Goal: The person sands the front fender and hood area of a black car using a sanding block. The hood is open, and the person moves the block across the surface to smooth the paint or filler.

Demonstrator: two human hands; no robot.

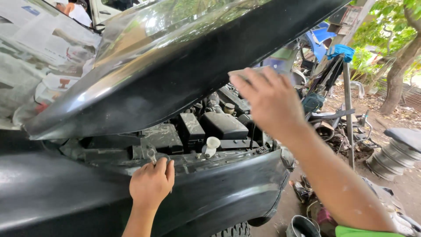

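Note:
A black car stands with its hood (175, 74) raised over the engine bay (206, 131). My left hand (151, 184) rests on the top edge of the black fender (228, 188), fingers curled around a small metal wrench (151, 155) whose ring end sticks up above them. My right hand (267, 98) is lifted with fingers spread. Its fingertips are at the lower edge of the raised hood and it holds nothing. The hand looks slightly blurred.
Black boxes and a white-capped filler (212, 143) sit inside the bay. To the right stand a metal pole (348, 114) with a blue cloth (341, 50), stacked metal discs (394, 160), scrap parts and a bucket (302, 226) on the dirt ground. A tree (401, 66) stands behind.

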